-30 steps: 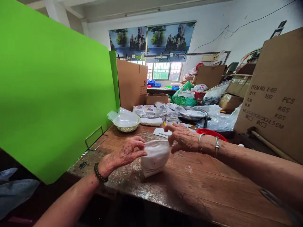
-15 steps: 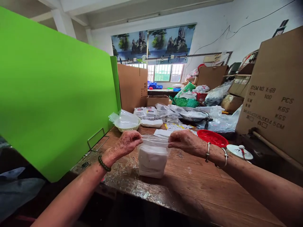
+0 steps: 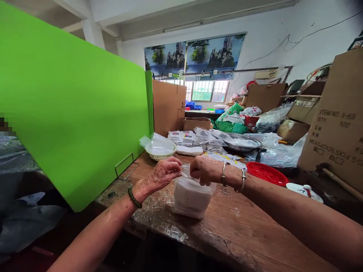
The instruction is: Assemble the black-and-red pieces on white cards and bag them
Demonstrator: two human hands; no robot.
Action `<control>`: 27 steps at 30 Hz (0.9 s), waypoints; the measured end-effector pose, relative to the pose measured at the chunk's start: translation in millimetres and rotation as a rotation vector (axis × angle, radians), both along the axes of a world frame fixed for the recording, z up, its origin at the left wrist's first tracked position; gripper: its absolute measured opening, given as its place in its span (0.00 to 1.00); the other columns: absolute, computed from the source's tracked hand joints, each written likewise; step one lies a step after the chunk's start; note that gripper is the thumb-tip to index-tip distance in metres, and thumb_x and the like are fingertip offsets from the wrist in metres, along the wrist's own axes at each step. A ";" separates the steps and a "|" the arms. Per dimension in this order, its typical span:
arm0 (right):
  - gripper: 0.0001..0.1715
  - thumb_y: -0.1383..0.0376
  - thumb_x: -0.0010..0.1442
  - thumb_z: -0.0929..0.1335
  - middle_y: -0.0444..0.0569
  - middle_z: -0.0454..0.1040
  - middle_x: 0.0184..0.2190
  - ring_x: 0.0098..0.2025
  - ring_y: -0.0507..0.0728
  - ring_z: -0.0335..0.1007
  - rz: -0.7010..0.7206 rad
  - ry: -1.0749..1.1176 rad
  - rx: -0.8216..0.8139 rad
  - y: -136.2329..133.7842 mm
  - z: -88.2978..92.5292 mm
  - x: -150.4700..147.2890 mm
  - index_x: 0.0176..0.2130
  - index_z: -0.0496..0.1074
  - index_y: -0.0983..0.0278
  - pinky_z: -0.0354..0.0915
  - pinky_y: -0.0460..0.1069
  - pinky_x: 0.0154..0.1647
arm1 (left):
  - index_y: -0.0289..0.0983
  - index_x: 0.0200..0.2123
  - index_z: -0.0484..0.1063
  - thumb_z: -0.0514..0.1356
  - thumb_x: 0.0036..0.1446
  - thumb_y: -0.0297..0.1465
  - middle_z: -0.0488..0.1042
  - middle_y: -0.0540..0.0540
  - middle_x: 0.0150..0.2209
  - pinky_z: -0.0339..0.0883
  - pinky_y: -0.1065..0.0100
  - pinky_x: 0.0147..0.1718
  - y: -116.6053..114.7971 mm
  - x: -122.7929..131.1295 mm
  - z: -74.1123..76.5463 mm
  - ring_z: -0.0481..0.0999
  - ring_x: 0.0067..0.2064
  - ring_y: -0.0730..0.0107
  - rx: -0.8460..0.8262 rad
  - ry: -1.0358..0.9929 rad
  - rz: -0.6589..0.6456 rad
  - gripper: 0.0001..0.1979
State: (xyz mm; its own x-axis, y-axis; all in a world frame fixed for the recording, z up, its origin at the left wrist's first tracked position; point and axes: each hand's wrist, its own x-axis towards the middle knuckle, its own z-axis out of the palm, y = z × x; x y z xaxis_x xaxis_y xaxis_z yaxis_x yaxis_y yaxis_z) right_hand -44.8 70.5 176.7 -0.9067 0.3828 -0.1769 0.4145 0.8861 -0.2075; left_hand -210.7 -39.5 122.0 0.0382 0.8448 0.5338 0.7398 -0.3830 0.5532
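A clear zip bag (image 3: 208,186) stands upright near the table's front edge, with a stack of white sheets (image 3: 190,199) inside it. My left hand (image 3: 168,173) pinches the left end of the bag's top edge between thumb and fingers. Close beside it, my right hand (image 3: 204,169) is closed on the same top edge, knuckles up, and its fingertips are partly hidden. A dark beaded bracelet (image 3: 134,198) circles my left wrist; silvery bangles (image 3: 243,179) are on the right one.
Behind the hands, a woven basket (image 3: 161,155) holds clear bags. A bent wire stand (image 3: 126,166) is by the green partition (image 3: 85,113). A red tray (image 3: 267,173) and a lidded white dish (image 3: 304,191) lie right, before a large carton (image 3: 331,124).
My right hand has slid left along the bag's top, close to my left hand, and turned knuckles up. The whole view has shifted, so the scene sits farther right.
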 end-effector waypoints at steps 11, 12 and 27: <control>0.10 0.68 0.56 0.66 0.53 0.77 0.30 0.29 0.55 0.70 0.139 0.060 0.360 -9.5 -27.2 -32.1 0.33 0.77 0.67 0.50 0.47 0.24 | 0.37 0.31 0.77 0.61 0.60 0.32 0.72 0.44 0.41 0.69 0.66 0.44 7.6 -5.1 -9.8 0.73 0.43 0.68 0.109 0.044 -0.108 0.07; 0.09 0.68 0.56 0.66 0.52 0.77 0.30 0.28 0.55 0.69 0.156 0.067 0.350 -7.2 -29.9 -33.5 0.33 0.77 0.67 0.49 0.48 0.23 | 0.37 0.30 0.77 0.62 0.59 0.32 0.72 0.44 0.41 0.69 0.66 0.44 8.0 -5.1 -10.0 0.73 0.43 0.68 0.114 0.049 -0.098 0.07; 0.19 0.48 0.48 0.75 0.52 0.73 0.41 0.45 0.62 0.67 0.246 0.393 0.028 30.1 -0.4 36.4 0.29 0.80 0.61 0.62 0.52 0.42 | 0.36 0.30 0.75 0.63 0.58 0.31 0.76 0.46 0.38 0.67 0.65 0.43 0.2 -0.1 4.9 0.74 0.41 0.68 -0.031 0.089 0.000 0.06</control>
